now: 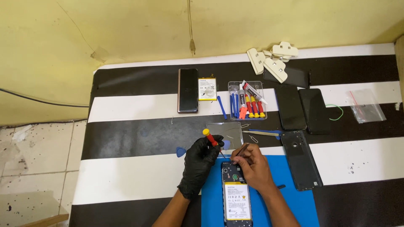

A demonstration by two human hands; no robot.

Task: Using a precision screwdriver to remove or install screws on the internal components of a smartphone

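Tweezers (240, 150) are pinched in the bare right hand (252, 168) and a red-and-yellow screwdriver (211, 138) is gripped by the black-gloved left hand (202, 159), both tips meeting over the top end of the opened phone (236, 193) lying directly below the 2 hands on the blue mat (294, 197).

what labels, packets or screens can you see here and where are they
Battery label: white and yellow rectangle in the opened phone on the blue mat.
Loose battery: white label, yellow edge, beside the dark phone.
Glue tubes: white labels, in the clear tray.
Clear bag: far right, red strip.
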